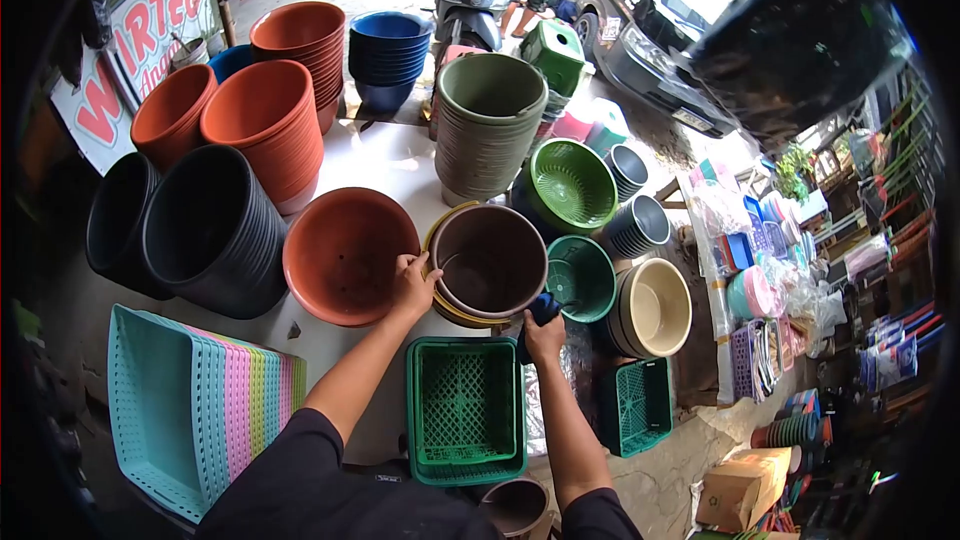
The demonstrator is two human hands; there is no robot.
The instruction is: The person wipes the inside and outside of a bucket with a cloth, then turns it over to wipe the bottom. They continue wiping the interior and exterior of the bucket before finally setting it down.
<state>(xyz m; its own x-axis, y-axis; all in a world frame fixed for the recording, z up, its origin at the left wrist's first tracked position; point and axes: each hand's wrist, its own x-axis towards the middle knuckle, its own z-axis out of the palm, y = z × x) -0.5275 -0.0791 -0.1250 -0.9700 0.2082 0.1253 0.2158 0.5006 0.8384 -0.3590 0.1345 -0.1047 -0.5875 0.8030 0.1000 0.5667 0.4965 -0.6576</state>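
We hold the brown basin (490,260) from both sides: left hand (412,285) curled over its left rim, right hand (545,338) clenched on a blue cloth (543,308) at the near rim, with the bowl lying just ahead.

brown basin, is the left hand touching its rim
Touching. The head view shows the left hand clasping the rim of the brown basin; the right hand holds a blue cloth.

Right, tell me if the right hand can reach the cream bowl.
Probably yes. The right hand is at the rim of the brown bowl, and the cream bowl stands close to its right, open on top with nothing across the way. The hand does grip a blue cloth, though.
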